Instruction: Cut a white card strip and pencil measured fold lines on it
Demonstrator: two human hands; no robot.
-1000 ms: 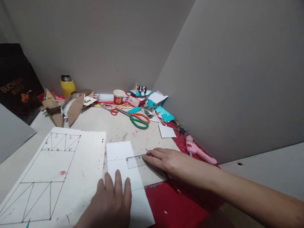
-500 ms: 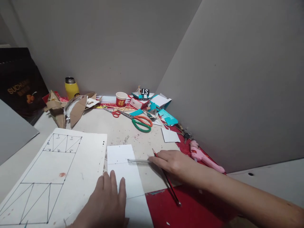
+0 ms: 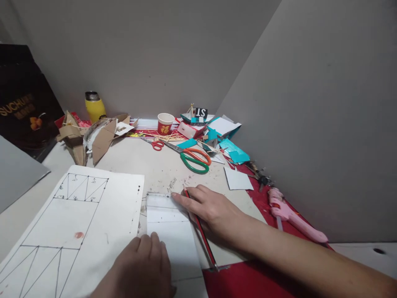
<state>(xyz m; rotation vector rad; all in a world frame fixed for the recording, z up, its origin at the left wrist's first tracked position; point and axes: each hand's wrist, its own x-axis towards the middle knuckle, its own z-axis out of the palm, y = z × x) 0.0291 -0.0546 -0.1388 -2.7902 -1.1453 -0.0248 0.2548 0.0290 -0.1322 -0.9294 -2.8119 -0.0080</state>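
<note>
My right hand (image 3: 214, 207) holds a red and black pencil (image 3: 203, 238), its tip pointing away from me. The index finger of that hand presses a clear ruler (image 3: 161, 200) lying across the far end of a white card strip (image 3: 181, 245). Faint pencil lines cross the strip. My left hand (image 3: 141, 265) lies on the strip's left edge, fingers extended and close together, with nothing gripped in them. To its left is a large paper sheet (image 3: 58, 221) with a drawn outline and diagonal lines.
Large scissors (image 3: 195, 161) and small red scissors (image 3: 157, 145) lie beyond the strip. A red paper cup (image 3: 165, 124), yellow bottle (image 3: 95, 108), cardboard scraps (image 3: 105, 140) and blue pieces (image 3: 234, 150) line the back. At right lie a white card square (image 3: 238, 179) and pink glue gun (image 3: 294, 217).
My right hand has brought the ruler left and away from me, laying it flat across the strip's far end. My left hand's fingers have drawn closer together. The whole view has shifted slightly.
</note>
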